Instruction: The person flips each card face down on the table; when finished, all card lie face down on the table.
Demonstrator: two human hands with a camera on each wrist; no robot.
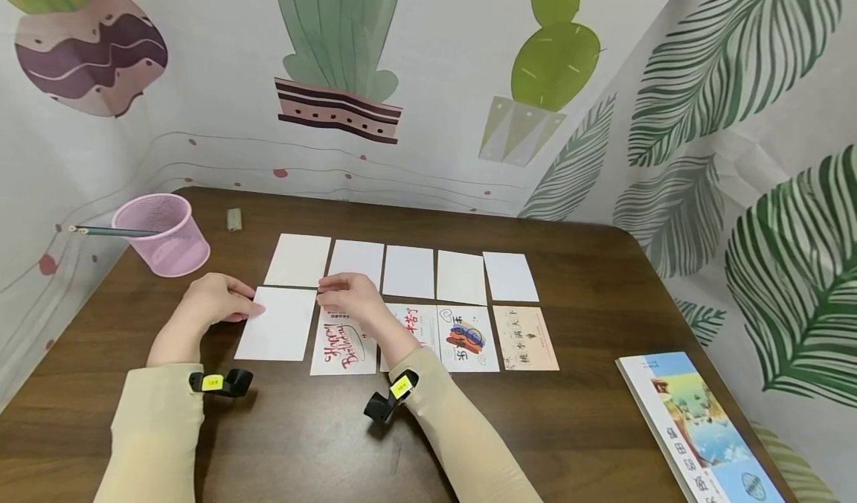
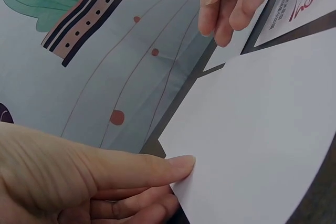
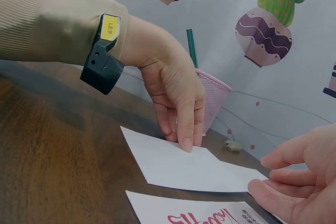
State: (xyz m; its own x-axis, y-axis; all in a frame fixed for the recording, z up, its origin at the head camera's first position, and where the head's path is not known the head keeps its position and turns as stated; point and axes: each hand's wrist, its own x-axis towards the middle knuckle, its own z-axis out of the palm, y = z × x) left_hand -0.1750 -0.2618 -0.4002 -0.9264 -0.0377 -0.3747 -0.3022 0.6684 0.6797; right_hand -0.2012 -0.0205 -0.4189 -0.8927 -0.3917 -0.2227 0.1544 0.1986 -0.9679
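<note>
In the head view my left hand [image 1: 214,300] pinches a blank white card [image 1: 277,324] by its left edge. The left wrist view shows the thumb on top of this card [image 2: 257,124] and the fingers curled underneath. My right hand [image 1: 355,295] hovers by the card's upper right corner, fingers loosely bent with nothing between them. Beneath that hand lies a card with red Happy Birthday lettering [image 1: 343,347], partly hidden. To its right are a card with red writing [image 1: 415,324], one with a colourful painted patch [image 1: 467,339] and a beige card [image 1: 525,338].
Several blank white cards [image 1: 408,271] form a row behind. A pink mesh pen holder [image 1: 170,239] with pencils [image 1: 114,231] stands at the back left, near a small grey eraser [image 1: 234,219]. A book [image 1: 699,428] lies at the right edge of the brown table [image 1: 569,428].
</note>
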